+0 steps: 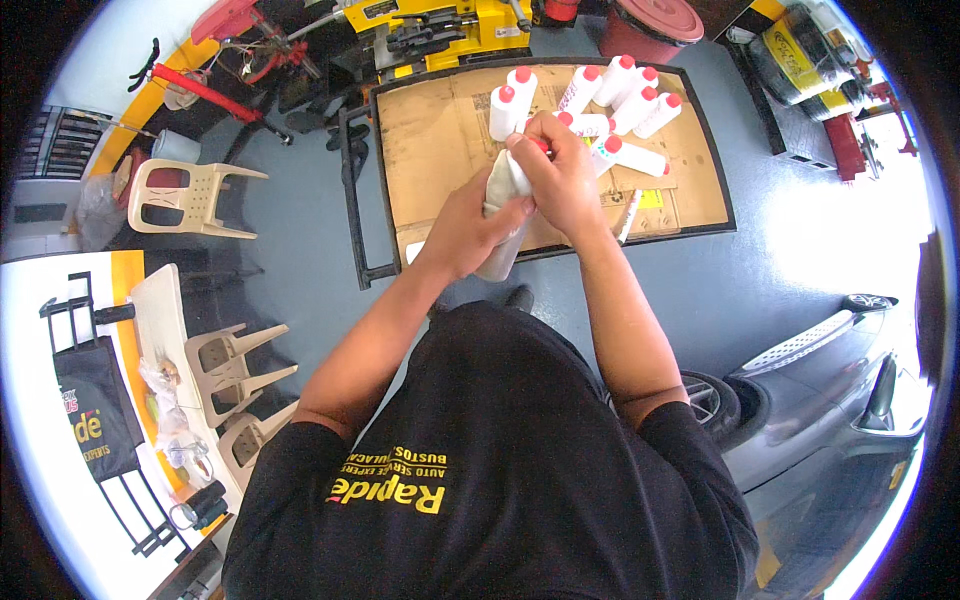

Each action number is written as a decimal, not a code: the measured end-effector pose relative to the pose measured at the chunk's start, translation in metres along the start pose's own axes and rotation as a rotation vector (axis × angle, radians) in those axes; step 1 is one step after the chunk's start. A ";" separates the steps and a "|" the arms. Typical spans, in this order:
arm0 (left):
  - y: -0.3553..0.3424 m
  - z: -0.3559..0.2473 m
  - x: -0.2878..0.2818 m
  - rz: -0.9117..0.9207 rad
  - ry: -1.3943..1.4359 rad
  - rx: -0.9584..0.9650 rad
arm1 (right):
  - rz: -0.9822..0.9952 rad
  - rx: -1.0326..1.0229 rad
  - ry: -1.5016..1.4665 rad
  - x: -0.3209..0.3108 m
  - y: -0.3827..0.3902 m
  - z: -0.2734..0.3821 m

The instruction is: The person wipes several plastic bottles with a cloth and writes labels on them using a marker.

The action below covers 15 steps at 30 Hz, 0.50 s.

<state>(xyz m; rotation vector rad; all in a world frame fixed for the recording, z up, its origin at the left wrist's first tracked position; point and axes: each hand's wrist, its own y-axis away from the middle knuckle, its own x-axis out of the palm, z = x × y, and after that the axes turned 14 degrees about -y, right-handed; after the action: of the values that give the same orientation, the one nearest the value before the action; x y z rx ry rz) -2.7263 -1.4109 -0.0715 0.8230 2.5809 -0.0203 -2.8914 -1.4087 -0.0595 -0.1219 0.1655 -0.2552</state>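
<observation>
Over the near side of a cardboard-topped cart (440, 120) I hold a whitish bottle (503, 255) tilted in front of me. My left hand (475, 225) is closed round its body. My right hand (560, 170) is closed at its upper end, where a bit of red cap (543, 146) shows between the fingers. Pale material (507, 183), perhaps cloth, shows between the hands; what it is I cannot tell. Just beyond my hands stand several white bottles with red caps, among them a front left one (503, 115). One white bottle (640, 158) lies on its side to the right.
A dark metal frame (733, 205) edges the cart. Yellow machinery (440, 35) and a red lidded bin (652, 28) stand behind it. Beige plastic chairs (190, 195) are at left. A grey car (830, 420) is at right, black drums (805, 55) at far right.
</observation>
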 end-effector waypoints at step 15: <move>0.010 0.020 -0.016 0.124 1.000 -0.308 | 0.168 -0.086 -0.517 -0.068 0.003 0.004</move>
<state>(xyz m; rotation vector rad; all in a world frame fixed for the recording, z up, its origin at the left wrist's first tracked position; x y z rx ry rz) -2.7012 -1.4147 -0.0819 1.0369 3.2575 1.0413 -2.9550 -1.3880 -0.0461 -0.2541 -0.3271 -0.0435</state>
